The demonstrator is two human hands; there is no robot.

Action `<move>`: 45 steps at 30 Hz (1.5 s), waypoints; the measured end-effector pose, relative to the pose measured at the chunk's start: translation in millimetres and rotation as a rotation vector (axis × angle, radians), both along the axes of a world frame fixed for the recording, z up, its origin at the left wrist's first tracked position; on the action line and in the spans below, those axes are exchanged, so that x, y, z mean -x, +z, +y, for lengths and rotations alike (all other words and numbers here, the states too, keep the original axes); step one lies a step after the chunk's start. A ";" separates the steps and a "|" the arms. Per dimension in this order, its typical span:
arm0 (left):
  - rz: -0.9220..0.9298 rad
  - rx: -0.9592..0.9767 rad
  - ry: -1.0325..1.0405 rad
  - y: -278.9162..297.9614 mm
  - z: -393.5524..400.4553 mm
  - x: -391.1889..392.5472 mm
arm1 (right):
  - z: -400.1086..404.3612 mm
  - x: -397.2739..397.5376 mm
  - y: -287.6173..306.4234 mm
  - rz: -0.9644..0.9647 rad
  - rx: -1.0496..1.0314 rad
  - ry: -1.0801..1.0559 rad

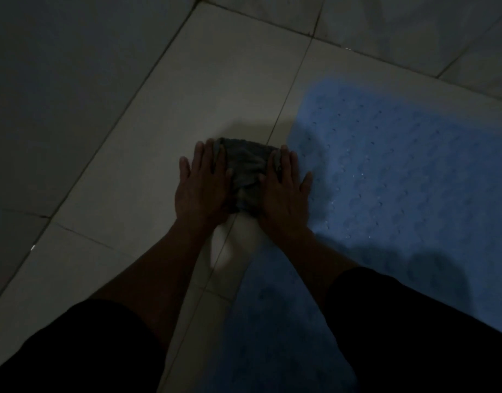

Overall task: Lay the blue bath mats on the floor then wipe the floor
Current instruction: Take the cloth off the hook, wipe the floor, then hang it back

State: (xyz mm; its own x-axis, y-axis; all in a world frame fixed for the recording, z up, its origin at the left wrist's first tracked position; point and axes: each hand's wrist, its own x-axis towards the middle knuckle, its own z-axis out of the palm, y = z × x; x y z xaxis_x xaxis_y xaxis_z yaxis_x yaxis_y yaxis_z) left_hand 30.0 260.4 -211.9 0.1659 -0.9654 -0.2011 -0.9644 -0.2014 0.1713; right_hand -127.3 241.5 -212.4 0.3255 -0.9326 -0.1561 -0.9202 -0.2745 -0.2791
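Your left hand [200, 188] and right hand [285, 188] press flat, fingers straight, on a soft crumpled grey cloth [245, 171] that likely bunches, beside the blue dimpled bath mat [400, 165].

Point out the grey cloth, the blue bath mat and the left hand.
grey cloth [248, 171], head view, its bunched middle between the hands.
blue bath mat [400, 165], head view, its dimpled top.
left hand [201, 188], head view, its back.

two hands [241, 185], one grey cloth [245, 168], two blue bath mats [400, 177], both flat on the floor.
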 end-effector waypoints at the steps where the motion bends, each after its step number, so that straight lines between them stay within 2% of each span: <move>1: 0.011 -0.002 0.006 0.0 -7.0 0.9 | -4.3 0.4 0.9 -0.017 -0.010 -0.010; 4: 0.027 -0.004 0.003 2.0 -25.3 4.8 | -21.1 0.9 -3.1 -0.085 0.039 -0.059; 8: 0.048 0.017 0.002 1.3 -52.5 7.2 | -54.4 2.8 -17.7 -0.047 0.247 -0.081; 11: 0.010 0.014 -0.009 -0.1 -76.5 11.8 | -79.8 4.2 -22.9 -0.041 0.318 -0.102; 19: -0.022 0.034 0.003 -4.7 -134.5 18.3 | -125.0 3.0 -19.7 0.058 0.203 -0.112; 22: -0.021 0.034 0.014 -4.9 -146.2 20.7 | -140.8 4.1 -21.0 0.042 0.144 -0.097; 27: -0.037 0.036 0.031 -3.0 -156.9 23.1 | -155.9 -0.6 -27.1 0.038 0.206 -0.158; 32: -0.007 0.028 0.037 -3.2 -169.5 21.3 | -156.7 -1.4 -24.7 -0.090 0.202 -0.182; 40: 0.023 0.028 0.093 -5.7 -170.1 21.8 | -163.4 2.7 -9.2 -0.099 0.074 -0.194; 45: 0.017 0.018 0.107 -7.0 -168.6 19.6 | -167.7 6.2 -14.8 -0.100 0.156 -0.196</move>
